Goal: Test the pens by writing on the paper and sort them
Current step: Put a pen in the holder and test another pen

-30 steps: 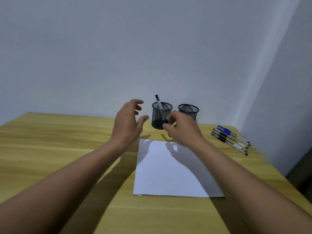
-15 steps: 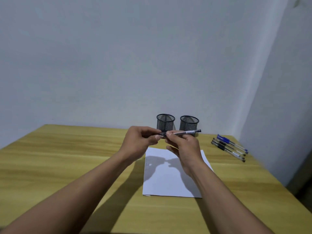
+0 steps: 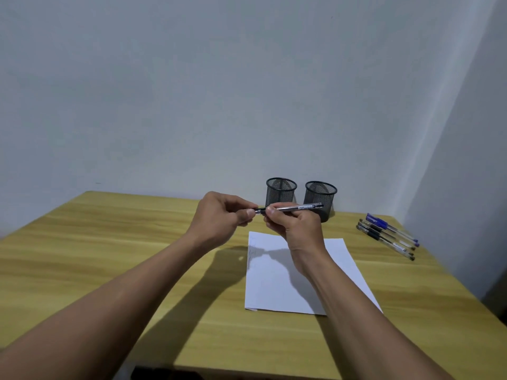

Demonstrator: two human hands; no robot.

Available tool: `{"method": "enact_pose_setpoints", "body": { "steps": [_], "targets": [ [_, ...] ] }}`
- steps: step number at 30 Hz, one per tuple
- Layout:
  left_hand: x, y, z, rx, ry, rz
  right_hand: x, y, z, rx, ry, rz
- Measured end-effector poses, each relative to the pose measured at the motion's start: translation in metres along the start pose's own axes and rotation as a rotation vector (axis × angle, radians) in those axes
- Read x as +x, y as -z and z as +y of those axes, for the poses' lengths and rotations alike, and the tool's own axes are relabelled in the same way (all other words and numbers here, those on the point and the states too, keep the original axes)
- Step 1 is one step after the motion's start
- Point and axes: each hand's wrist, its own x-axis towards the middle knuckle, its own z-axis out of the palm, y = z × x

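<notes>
Table: pale wood, set against a plain wall that runs along its far and right sides.
Paper: white sheet lying flat right of centre, with faint marks near its far left corner.
Left hand: raised above the table, thumb and fingertips pinching the dark left end of the held pen.
Right hand: fingers curled round the barrel just beside the left hand.
Mesh cups: two black ones side by side, far beyond the paper.
Loose pens: a small row on the far right, well apart from the paper.
Held pen: level in the air, in front of the cups, above the paper's far edge.
</notes>
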Motion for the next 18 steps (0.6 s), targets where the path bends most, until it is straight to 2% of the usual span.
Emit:
{"method": "enact_pose_setpoints", "body": {
  "steps": [5,8,12,14,18],
  "targets": [
    [0.0,0.006,-0.008,-0.053,0.056,-0.004,0.003,-0.004,0.008,-0.046,0.012,-0.026],
    [0.003,0.01,-0.01,0.057,-0.002,0.055,0.007,-0.01,0.009,0.002,-0.02,-0.009],
    [0.004,0.011,-0.009,-0.136,0.129,0.001,0.009,-0.014,0.014,0.007,-0.029,-0.015],
    [0.007,0.014,-0.01,-0.096,0.109,-0.009,0.011,-0.013,0.016,0.026,-0.036,0.004],
    [0.01,0.039,-0.021,0.257,-0.011,0.178,0.018,0.017,0.016,-0.009,0.018,0.085]
  ]
}}
